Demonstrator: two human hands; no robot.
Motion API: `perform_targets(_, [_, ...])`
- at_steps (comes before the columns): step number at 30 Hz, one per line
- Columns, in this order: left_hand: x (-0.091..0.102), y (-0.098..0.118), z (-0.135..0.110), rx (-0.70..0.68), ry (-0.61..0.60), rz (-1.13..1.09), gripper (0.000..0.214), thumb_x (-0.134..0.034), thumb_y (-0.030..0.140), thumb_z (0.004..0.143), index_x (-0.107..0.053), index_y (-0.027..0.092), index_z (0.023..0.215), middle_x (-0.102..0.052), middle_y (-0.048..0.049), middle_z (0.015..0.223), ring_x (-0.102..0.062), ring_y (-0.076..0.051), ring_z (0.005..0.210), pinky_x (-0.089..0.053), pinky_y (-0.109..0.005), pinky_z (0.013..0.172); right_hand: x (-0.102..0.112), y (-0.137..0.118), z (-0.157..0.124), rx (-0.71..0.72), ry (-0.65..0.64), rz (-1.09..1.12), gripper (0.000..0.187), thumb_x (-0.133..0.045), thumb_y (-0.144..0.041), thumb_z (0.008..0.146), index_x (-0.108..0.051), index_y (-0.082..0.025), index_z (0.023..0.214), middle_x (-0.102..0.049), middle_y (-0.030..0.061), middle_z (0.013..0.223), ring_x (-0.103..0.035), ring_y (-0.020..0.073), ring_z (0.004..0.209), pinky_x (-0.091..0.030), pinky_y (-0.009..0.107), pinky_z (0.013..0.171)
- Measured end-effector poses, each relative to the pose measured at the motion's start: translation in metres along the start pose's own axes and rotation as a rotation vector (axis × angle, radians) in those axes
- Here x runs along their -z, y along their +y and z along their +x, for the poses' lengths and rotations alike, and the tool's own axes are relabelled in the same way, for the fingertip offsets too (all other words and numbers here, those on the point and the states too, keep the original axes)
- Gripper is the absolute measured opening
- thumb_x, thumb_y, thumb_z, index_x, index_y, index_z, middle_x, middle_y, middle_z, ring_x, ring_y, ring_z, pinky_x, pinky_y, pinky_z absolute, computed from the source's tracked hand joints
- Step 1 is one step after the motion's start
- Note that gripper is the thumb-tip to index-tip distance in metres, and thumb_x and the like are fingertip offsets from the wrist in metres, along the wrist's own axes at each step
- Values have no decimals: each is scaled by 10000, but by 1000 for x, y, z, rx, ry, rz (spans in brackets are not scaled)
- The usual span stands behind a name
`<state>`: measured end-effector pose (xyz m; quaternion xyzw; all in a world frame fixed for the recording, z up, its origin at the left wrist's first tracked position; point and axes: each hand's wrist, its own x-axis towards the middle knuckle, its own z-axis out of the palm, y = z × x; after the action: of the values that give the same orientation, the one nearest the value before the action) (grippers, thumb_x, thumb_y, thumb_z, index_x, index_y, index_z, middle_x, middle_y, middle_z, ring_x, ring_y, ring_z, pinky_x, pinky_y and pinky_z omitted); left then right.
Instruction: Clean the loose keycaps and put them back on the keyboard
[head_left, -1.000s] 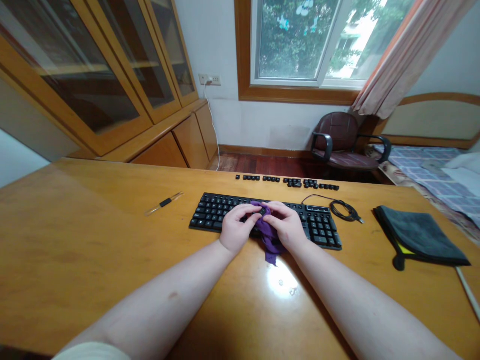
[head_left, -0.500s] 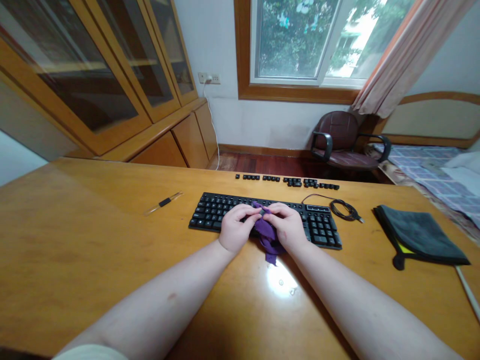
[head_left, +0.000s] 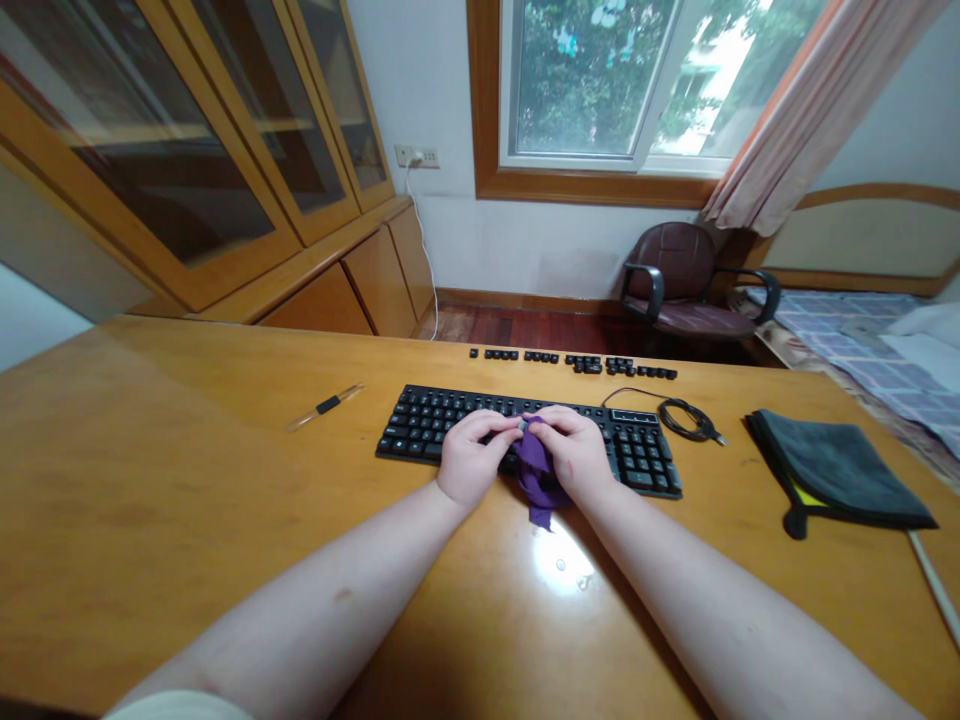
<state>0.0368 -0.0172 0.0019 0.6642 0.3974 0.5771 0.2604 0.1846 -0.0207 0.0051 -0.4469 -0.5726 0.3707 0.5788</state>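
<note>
My left hand (head_left: 474,455) is closed in a pinch on a small keycap (head_left: 522,425), mostly hidden by the fingertips. A purple cloth (head_left: 534,468) hangs from my right hand (head_left: 574,448), whose thumb and fingers press it against that small piece. Both hands are held close together over the middle of a black keyboard (head_left: 420,423), covering part of its keys. Bare key posts show along the keyboard's top row. Loose black keycaps (head_left: 583,364) lie in a broken line near the far edge of the desk.
On the wooden desk (head_left: 187,480), a clear stick tool with a black grip (head_left: 328,405) lies at left. To the right are a coiled USB cable (head_left: 686,420) and a folded grey cloth (head_left: 840,465). Beyond the desk stand a chair (head_left: 679,275) and a glass-door cabinet (head_left: 300,225).
The purple cloth has shifted at the fingertips, its upper tip lower and more of the small piece showing pale. Both hands stay over the same spot.
</note>
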Motion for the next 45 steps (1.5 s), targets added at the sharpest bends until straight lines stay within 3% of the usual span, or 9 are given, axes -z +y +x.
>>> perform_targets(11, [-2, -8, 1, 46, -97, -35, 198, -684, 187, 692, -680, 188, 890, -648, -42, 860, -594, -131, 700, -525, -292, 716, -1, 1, -1, -72, 35, -19, 102, -656, -297, 710, -705, -208, 697, -685, 28, 752, -617, 180, 749, -482, 316, 752])
perform_targets(17, [0, -8, 3, -3, -89, -40, 185, -626, 220, 767, -678, 208, 944, -648, -53, 921, -604, -158, 841, -510, -321, 816, 1, 1, 1, -107, 57, 38, 158, -608, -329, 752, -698, -199, 748, -702, 33, 813, -626, 192, 800, -479, 339, 809])
perform_targets(20, [1, -8, 4, -25, -106, -33, 206, -577, 213, 808, -678, 224, 987, -643, -55, 962, -592, -165, 935, -489, -328, 876, 1, 2, 2, -88, 28, 42, 175, -588, -334, 772, -702, -203, 793, -699, 33, 840, -622, 191, 809, -478, 338, 813])
perform_targets(24, [-2, -12, 2, 67, -93, -98, 232, -568, 220, 813, -648, 208, 1031, -656, -56, 962, -615, -161, 902, -503, -320, 853, 0, 2, 0, -40, -36, 30, 142, -609, -303, 762, -710, -214, 808, -686, 29, 851, -615, 183, 826, -471, 329, 825])
perform_targets(29, [-4, -13, 2, 106, -74, -123, 142, -626, 242, 764, -653, 184, 891, -654, -61, 919, -617, -173, 876, -503, -331, 842, -1, 1, -1, -52, -12, 19, 100, -646, -288, 729, -711, -217, 756, -672, 26, 811, -608, 178, 798, -473, 328, 806])
perform_targets(33, [-5, -12, 2, 92, -89, -175, 200, -689, 220, 698, -639, 183, 888, -633, -54, 915, -608, -163, 840, -516, -306, 789, 0, 3, 0, -42, -32, 45, 86, -657, -283, 717, -708, -214, 719, -661, 25, 792, -603, 178, 787, -470, 319, 788])
perform_targets(38, [-6, -10, 2, 157, -80, -235, 189, -674, 206, 708, -649, 173, 892, -670, -54, 875, -622, -163, 827, -512, -312, 804, 2, 3, 1, -60, -23, 58, 146, -606, -305, 767, -716, -212, 792, -668, 33, 829, -601, 184, 824, -453, 327, 817])
perform_targets(43, [-3, -8, 5, 95, -30, -169, 98, -687, 179, 683, -690, 181, 781, -676, -47, 854, -622, -173, 855, -494, -331, 852, 2, 3, 2, -37, -120, 93, 176, -649, -291, 735, -724, -236, 884, -670, 26, 900, -593, 184, 897, -428, 335, 885])
perform_targets(45, [-2, -8, 6, 138, -22, -180, 109, -684, 171, 677, -694, 182, 785, -681, -40, 839, -630, -167, 828, -508, -321, 822, 2, 4, 2, -51, -150, 97, 234, -667, -278, 717, -713, -250, 945, -663, 19, 914, -590, 179, 908, -425, 334, 891])
